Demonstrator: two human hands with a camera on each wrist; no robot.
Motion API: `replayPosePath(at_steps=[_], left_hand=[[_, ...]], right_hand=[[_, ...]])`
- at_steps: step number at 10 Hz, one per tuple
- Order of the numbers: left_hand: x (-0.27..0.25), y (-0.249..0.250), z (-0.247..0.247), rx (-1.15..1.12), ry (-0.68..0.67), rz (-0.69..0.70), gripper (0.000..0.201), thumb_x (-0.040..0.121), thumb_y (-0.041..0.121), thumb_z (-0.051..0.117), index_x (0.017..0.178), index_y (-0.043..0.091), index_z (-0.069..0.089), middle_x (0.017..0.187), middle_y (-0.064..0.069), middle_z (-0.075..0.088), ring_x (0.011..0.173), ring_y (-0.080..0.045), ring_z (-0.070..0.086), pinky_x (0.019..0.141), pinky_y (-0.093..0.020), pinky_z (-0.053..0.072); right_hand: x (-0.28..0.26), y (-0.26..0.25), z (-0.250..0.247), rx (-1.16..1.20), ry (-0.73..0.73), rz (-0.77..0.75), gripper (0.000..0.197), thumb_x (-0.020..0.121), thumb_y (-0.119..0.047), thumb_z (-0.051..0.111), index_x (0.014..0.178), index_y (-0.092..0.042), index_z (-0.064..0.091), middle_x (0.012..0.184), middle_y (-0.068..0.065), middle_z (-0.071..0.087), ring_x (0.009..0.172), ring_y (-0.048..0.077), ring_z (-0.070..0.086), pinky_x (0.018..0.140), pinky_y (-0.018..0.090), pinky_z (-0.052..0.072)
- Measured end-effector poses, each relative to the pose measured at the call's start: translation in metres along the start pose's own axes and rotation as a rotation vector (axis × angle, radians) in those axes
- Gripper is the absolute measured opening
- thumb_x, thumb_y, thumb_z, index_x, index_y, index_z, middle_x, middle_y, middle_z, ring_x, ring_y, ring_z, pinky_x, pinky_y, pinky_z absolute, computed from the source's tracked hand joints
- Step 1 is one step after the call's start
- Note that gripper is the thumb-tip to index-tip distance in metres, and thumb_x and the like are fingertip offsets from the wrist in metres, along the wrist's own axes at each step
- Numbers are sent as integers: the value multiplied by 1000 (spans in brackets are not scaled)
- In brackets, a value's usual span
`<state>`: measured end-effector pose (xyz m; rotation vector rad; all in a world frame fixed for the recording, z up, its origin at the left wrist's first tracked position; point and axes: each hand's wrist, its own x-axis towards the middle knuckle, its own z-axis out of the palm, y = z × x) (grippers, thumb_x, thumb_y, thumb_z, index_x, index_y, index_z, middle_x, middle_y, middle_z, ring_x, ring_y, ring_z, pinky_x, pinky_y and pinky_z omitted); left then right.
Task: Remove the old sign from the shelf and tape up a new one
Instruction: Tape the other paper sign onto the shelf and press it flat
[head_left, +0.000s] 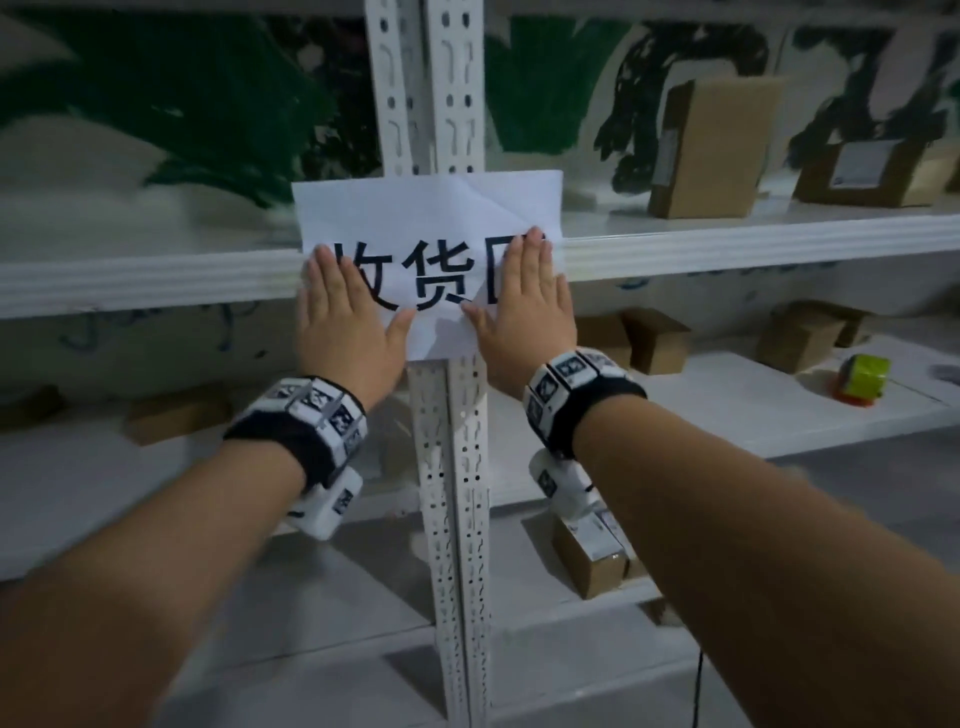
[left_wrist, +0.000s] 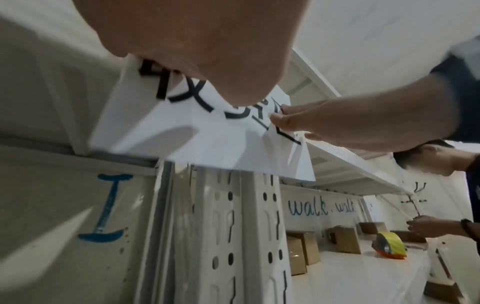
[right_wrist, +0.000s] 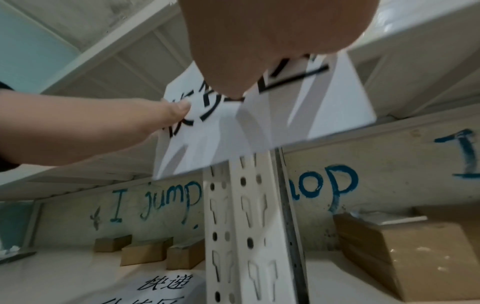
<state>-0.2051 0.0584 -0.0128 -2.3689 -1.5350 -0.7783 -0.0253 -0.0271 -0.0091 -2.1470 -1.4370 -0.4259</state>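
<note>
With both flat hands, left (head_left: 345, 317) and right (head_left: 524, 306), fingers straight, pressing the sign (head_left: 426, 228) against the shelf edge (head_left: 753, 241) over the post (head_left: 452, 467), keep it level while taping.

White metal shelving (head_left: 779, 234) fills the frame, its perforated upright post (head_left: 452, 519) running down the centre. Behind it, the pale wall (head_left: 130, 156) carries dark green painted shapes in the upper half and blue handwritten words (right_wrist: 155, 201) lower down. The light is dim.
</note>
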Motion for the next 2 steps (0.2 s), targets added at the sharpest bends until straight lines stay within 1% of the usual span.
replayPosePath(at_steps=[1,2], left_hand=[[-19,2,-39,75,-138,-32,87,110,64,16,170,3,3,179,-17,-9,167,-34,-7,136,-52,0],[-43,8,-51,106,-217,13,79,109,61,30,168,10,23,179,-16,2,167,-36,-1,135,-57,3]], right_hand=[[-15,4,-46,75,-121,-4,74,115,-54,32,170,-7,16,180,14,9,168,28,9,138,52,10],[-31,6,-65,246,-243,91,50,114,-48,42,129,-7,65,131,16,69,124,33,66,108,44,52]])
